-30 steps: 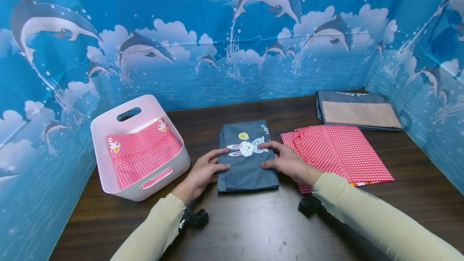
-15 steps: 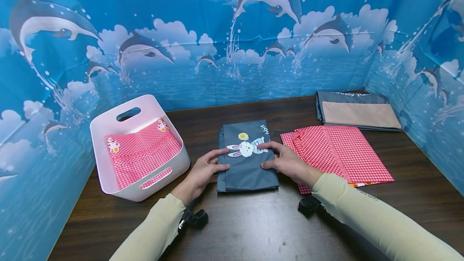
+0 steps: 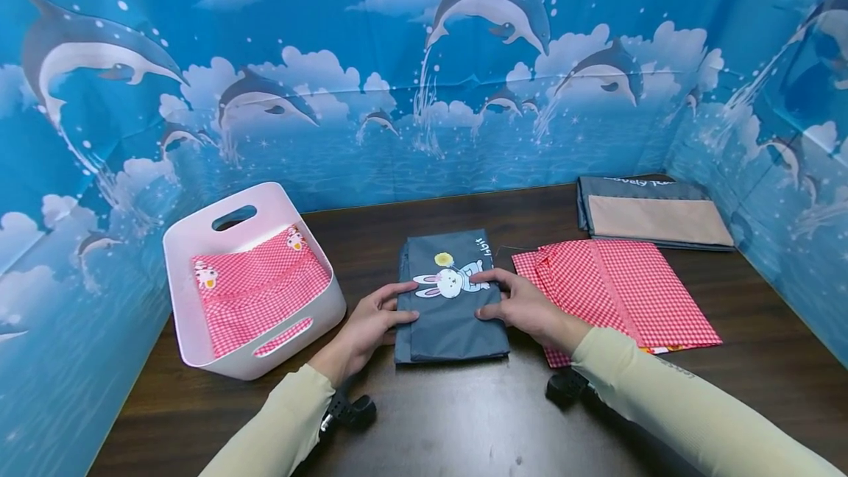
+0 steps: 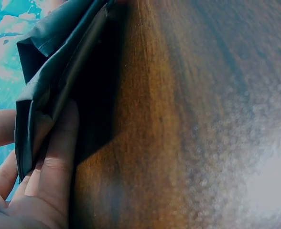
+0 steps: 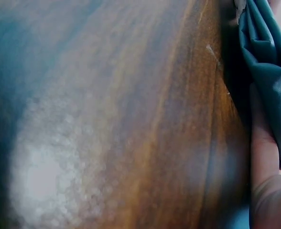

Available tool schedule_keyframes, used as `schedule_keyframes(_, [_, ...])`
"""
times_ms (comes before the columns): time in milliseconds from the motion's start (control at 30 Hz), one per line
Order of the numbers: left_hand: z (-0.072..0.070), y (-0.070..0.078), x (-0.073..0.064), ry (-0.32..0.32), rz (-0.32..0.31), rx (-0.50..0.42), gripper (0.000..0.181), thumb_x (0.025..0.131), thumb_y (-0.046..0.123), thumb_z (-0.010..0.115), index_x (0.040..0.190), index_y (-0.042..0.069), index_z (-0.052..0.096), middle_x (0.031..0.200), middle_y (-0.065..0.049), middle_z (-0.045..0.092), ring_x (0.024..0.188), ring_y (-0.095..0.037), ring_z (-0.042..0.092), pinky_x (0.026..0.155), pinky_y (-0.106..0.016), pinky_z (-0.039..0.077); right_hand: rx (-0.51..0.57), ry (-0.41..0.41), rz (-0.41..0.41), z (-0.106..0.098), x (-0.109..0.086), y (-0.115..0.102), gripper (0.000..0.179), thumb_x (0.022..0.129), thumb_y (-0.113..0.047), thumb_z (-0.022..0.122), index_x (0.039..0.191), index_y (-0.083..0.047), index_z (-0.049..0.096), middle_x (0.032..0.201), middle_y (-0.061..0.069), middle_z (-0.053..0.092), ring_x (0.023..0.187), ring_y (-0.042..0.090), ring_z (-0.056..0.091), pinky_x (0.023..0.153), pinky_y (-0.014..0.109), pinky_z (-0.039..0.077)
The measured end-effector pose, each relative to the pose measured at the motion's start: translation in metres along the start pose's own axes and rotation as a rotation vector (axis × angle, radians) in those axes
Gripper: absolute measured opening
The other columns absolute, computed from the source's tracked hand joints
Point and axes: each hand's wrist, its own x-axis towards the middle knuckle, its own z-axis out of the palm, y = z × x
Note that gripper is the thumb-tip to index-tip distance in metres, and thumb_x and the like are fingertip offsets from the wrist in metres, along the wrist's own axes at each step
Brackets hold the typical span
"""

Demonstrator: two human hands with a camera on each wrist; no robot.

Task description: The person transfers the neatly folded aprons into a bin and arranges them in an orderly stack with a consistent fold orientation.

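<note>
A folded slate-grey cloth (image 3: 457, 333) with a white rabbit and a yellow flower print lies in the middle of the table. My left hand (image 3: 363, 324) grips its left edge, thumb and index finger on top. Seen from the left wrist, other fingers (image 4: 57, 162) reach under the layered folds of the cloth (image 4: 59, 64). At the opposite edge, my right hand (image 3: 530, 306) holds the cloth, its thumb and index finger also on top. The right wrist view has a finger (image 5: 264, 148) beneath the bunched edge of the cloth (image 5: 267, 76).
A white bin (image 3: 265, 205) with a folded red gingham cloth (image 3: 265, 289) inside stands left. Right of the hands lies another red gingham cloth (image 3: 616, 285). Behind it is a grey cloth with a beige panel (image 3: 656, 218). A dolphin-print curtain (image 3: 371, 146) borders the dark wooden table (image 3: 424, 425).
The head view has tilted slightly upward, so everything appears a little lower. Both hands keep the same hold on the grey cloth, which stays in place.
</note>
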Motion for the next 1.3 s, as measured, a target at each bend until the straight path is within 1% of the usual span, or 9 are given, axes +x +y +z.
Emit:
schedule_keyframes(100, [0.0004, -0.0002, -0.0016, 0.005, 0.001, 0.009, 0.05, 0.101, 0.015, 0.074, 0.148, 0.029, 0.065, 0.164, -0.017, 0.052, 0.133, -0.032, 0.063, 0.103, -0.053, 0.06, 0.01, -0.009, -0.002, -0.0002, -0.001, 0.001, 0.058, 0.094, -0.003, 0.079, 0.148, -0.02, 0.063, 0.142, 0.02, 0.065, 0.088, 0.019, 0.072, 0.076, 0.031, 0.063])
schedule_keyframes(233, [0.0007, -0.0002, -0.0026, -0.001, 0.003, 0.012, 0.05, 0.101, 0.015, 0.075, 0.149, 0.028, 0.065, 0.16, -0.015, 0.057, 0.126, -0.029, 0.067, 0.1, -0.051, 0.061, 0.017, -0.006, 0.002, 0.0001, -0.0028, 0.002, 0.058, 0.094, -0.003, 0.08, 0.147, -0.019, 0.063, 0.135, 0.018, 0.068, 0.085, 0.019, 0.071, 0.073, 0.03, 0.061])
schedule_keyframes(333, [0.0002, 0.0002, -0.0028, -0.007, 0.005, 0.008, 0.051, 0.1, 0.014, 0.075, 0.149, 0.028, 0.065, 0.159, -0.016, 0.058, 0.121, -0.027, 0.07, 0.096, -0.049, 0.063, 0.011, -0.001, 0.003, 0.0008, -0.004, 0.0016, 0.058, 0.093, -0.004, 0.08, 0.146, -0.02, 0.064, 0.13, 0.016, 0.072, 0.083, 0.019, 0.071, 0.072, 0.03, 0.06])
schedule_keyframes(433, [-0.0004, -0.0003, -0.0041, -0.003, 0.016, 0.006, 0.052, 0.1, 0.014, 0.076, 0.149, 0.027, 0.065, 0.159, -0.017, 0.058, 0.12, -0.027, 0.07, 0.095, -0.049, 0.064, 0.007, 0.006, -0.004, 0.002, -0.0044, 0.0021, 0.057, 0.093, -0.004, 0.081, 0.146, -0.019, 0.064, 0.126, 0.015, 0.074, 0.081, 0.019, 0.072, 0.072, 0.03, 0.061])
schedule_keyframes(733, [0.0019, -0.0047, -0.0078, 0.012, 0.016, 0.016, 0.052, 0.1, 0.015, 0.076, 0.149, 0.025, 0.064, 0.153, -0.018, 0.062, 0.114, -0.024, 0.071, 0.095, -0.047, 0.064, 0.04, 0.004, -0.015, 0.0057, -0.0055, 0.0092, 0.057, 0.092, 0.001, 0.08, 0.145, -0.015, 0.064, 0.132, 0.017, 0.07, 0.086, 0.02, 0.07, 0.072, 0.03, 0.059])
schedule_keyframes(833, [0.0024, -0.0046, -0.0071, 0.01, 0.028, 0.004, 0.052, 0.1, 0.014, 0.076, 0.149, 0.025, 0.064, 0.153, -0.018, 0.063, 0.112, -0.024, 0.072, 0.093, -0.046, 0.065, 0.032, 0.011, -0.016, 0.0052, -0.0049, 0.0084, 0.058, 0.091, 0.001, 0.08, 0.145, -0.016, 0.064, 0.13, 0.017, 0.072, 0.087, 0.02, 0.071, 0.073, 0.031, 0.06])
schedule_keyframes(1033, [0.0034, -0.0042, -0.0052, -0.004, 0.055, -0.032, 0.052, 0.099, 0.01, 0.075, 0.148, 0.023, 0.064, 0.151, -0.017, 0.065, 0.112, -0.024, 0.073, 0.091, -0.043, 0.066, 0.019, 0.011, -0.026, 0.0024, -0.0032, 0.0047, 0.058, 0.092, 0.0, 0.081, 0.145, -0.016, 0.063, 0.133, 0.018, 0.073, 0.093, 0.021, 0.076, 0.077, 0.035, 0.065])
schedule_keyframes(1200, [0.0042, -0.0035, -0.0028, -0.004, 0.054, -0.056, 0.052, 0.099, 0.007, 0.074, 0.148, 0.021, 0.065, 0.147, -0.015, 0.068, 0.112, -0.023, 0.074, 0.088, -0.042, 0.066, 0.023, -0.009, -0.044, -0.0003, -0.0025, 0.0036, 0.061, 0.091, 0.001, 0.08, 0.146, -0.015, 0.062, 0.124, 0.017, 0.076, 0.091, 0.02, 0.077, 0.076, 0.036, 0.065])
schedule_keyframes(1300, [0.0048, -0.0029, -0.002, -0.003, 0.052, -0.054, 0.052, 0.099, 0.007, 0.074, 0.148, 0.022, 0.065, 0.146, -0.014, 0.069, 0.113, -0.023, 0.074, 0.088, -0.043, 0.066, 0.018, -0.016, -0.055, -0.0015, -0.0025, 0.0038, 0.061, 0.091, 0.001, 0.08, 0.147, -0.014, 0.061, 0.119, 0.016, 0.078, 0.09, 0.02, 0.078, 0.076, 0.036, 0.065])
